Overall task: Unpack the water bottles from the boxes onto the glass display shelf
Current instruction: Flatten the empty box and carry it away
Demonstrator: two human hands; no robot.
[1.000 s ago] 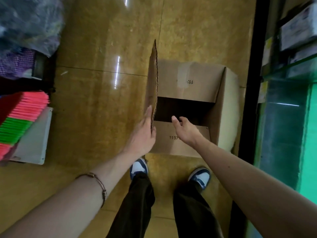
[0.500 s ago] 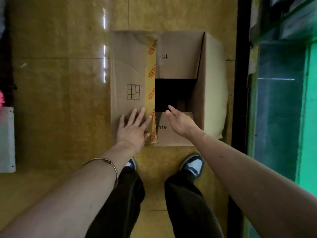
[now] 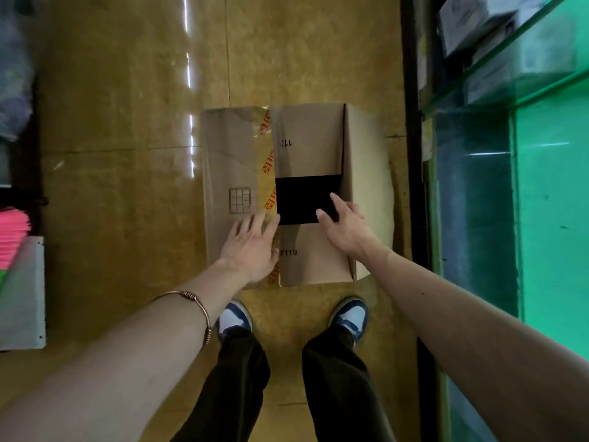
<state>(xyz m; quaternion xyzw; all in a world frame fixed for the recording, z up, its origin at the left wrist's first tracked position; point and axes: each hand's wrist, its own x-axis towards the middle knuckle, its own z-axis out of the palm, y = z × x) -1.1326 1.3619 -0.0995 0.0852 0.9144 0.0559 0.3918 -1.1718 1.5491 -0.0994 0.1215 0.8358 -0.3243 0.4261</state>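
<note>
A brown cardboard box (image 3: 306, 145) stands on the floor in front of my feet. Its left flap (image 3: 229, 173) lies folded out flat, with yellow printed tape along its edge. My left hand (image 3: 251, 247) presses flat on that flap, fingers straight. The box's opening (image 3: 306, 199) is a dark square; nothing inside it can be made out. My right hand (image 3: 345, 226) reaches over the near right corner of the opening with its fingers spread, holding nothing. The glass display shelf (image 3: 516, 87) runs along the right side. No water bottle shows.
Boxed goods (image 3: 471, 23) sit on the upper glass shelf at top right. A black frame post (image 3: 411, 154) stands just right of the box. Pink stacked items (image 3: 12, 237) and a white panel (image 3: 22, 295) lie at the left. Glossy tiled floor surrounds the box.
The left flap went from upright to flat under my left hand. My right hand moved from the near flap to the right side of the opening.
</note>
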